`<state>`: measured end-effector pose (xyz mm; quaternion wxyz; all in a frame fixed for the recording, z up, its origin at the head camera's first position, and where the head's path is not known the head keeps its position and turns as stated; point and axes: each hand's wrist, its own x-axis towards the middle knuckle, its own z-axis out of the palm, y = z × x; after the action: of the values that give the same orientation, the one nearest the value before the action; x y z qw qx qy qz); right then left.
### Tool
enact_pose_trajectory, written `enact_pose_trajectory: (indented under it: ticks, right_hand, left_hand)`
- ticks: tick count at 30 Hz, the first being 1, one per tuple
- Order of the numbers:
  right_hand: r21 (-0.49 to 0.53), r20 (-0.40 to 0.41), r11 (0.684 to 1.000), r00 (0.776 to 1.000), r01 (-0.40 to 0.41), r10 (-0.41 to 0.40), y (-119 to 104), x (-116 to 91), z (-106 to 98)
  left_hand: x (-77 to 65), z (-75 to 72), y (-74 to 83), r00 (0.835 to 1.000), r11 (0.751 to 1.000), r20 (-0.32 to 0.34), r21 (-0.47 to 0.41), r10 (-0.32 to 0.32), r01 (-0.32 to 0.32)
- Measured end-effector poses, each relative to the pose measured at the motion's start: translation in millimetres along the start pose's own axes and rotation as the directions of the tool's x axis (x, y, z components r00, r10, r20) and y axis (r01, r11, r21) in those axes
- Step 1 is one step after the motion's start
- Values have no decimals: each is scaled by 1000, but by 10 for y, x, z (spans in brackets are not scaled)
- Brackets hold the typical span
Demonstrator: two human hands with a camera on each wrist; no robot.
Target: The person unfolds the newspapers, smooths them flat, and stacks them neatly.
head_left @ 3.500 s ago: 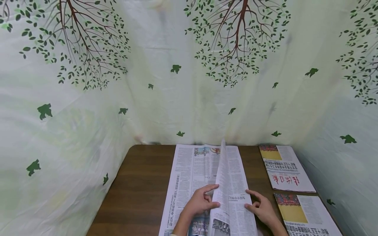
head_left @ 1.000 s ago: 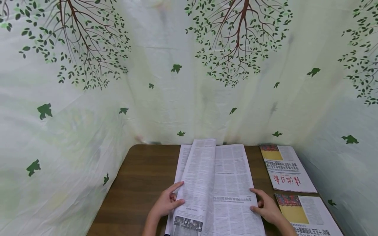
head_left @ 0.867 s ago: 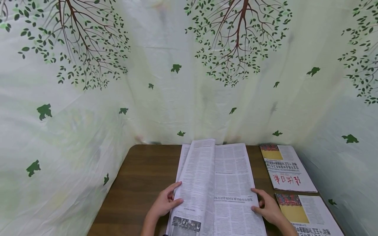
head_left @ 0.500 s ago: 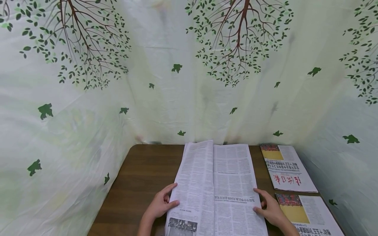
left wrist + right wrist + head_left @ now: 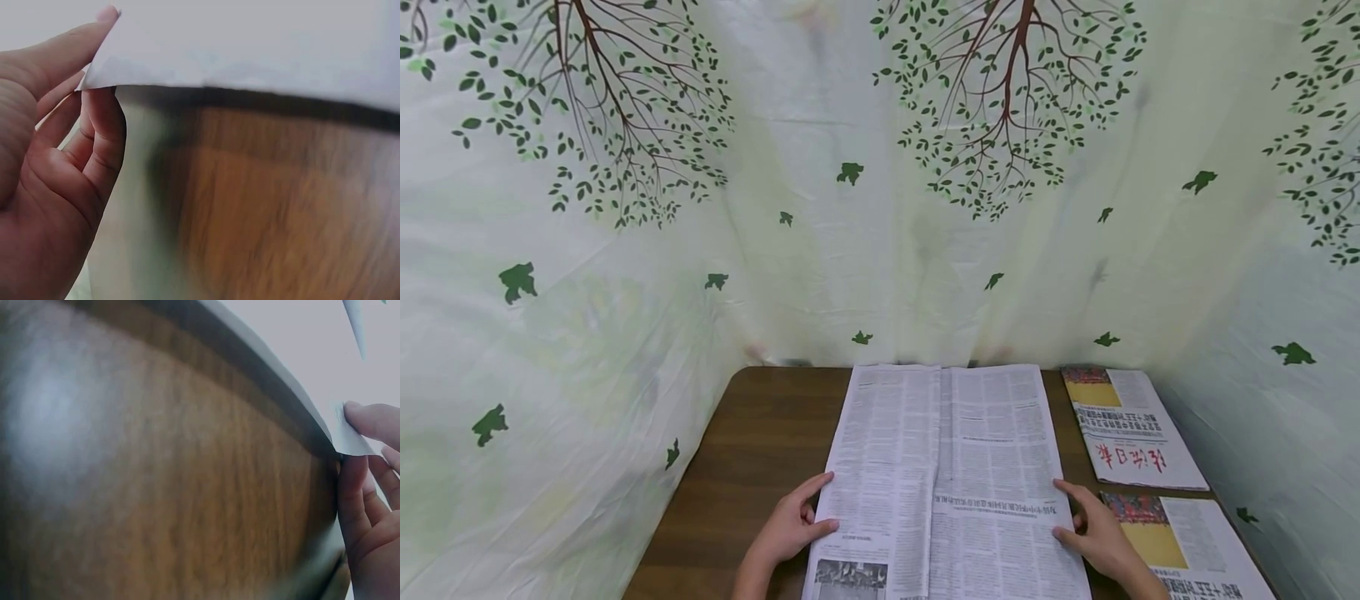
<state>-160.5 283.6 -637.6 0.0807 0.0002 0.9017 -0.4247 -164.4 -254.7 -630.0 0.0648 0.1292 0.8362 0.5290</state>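
Observation:
A newspaper (image 5: pixel 992 450) lies spread open in the middle of the table, with a fold running down its centre and a dark photo at its lower left. My left hand (image 5: pixel 786 527) pinches its left edge between thumb and fingers. On the opposite side my right hand (image 5: pixel 1097 533) grips the right edge the same way. The left wrist view shows the sheet's edge (image 5: pixel 162 62) between the thumb and curled fingers of the left hand (image 5: pixel 69 150). In the right wrist view the paper's corner (image 5: pixel 353 440) sits between the right hand's (image 5: pixel 375 506) thumb and fingers.
Two folded newspapers with red and yellow pictures, a far one (image 5: pixel 1131 429) and a nearer one (image 5: pixel 1195 542), lie along the table's right side. Brown wooden tabletop (image 5: pixel 760 442) shows at left. A leaf-printed curtain (image 5: pixel 925 275) hangs around the back and sides.
My left hand has carried the turned page leftward, and the newspaper now lies flatter and wider. The right hand has shifted slightly right, holding the right edge.

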Motion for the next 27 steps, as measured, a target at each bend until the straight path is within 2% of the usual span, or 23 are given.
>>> enact_pose_trajectory:
  ticks: [4,8,12,20,27]
  right_hand:
    - [-8,5,1000,1000,15,-15,15,-6,-18]
    - [-39,4,999,1000,26,-26,29,-18,-39]
    - [-77,0,997,1000,26,-26,49,-27,-65]
    - [-113,-9,993,999,44,-45,49,-40,-107]
    - [-179,-40,984,999,23,-31,60,-34,-132]
  left_hand:
    - [-27,-68,-28,1000,1000,4,12,-19,19]
    - [-51,-129,-87,998,995,1,72,-63,62]
    - [-70,-180,-125,997,991,-4,113,-78,78]
    - [-122,-232,-160,998,989,-5,135,-61,61]
    - [-182,-332,-174,998,984,-27,170,-56,60]
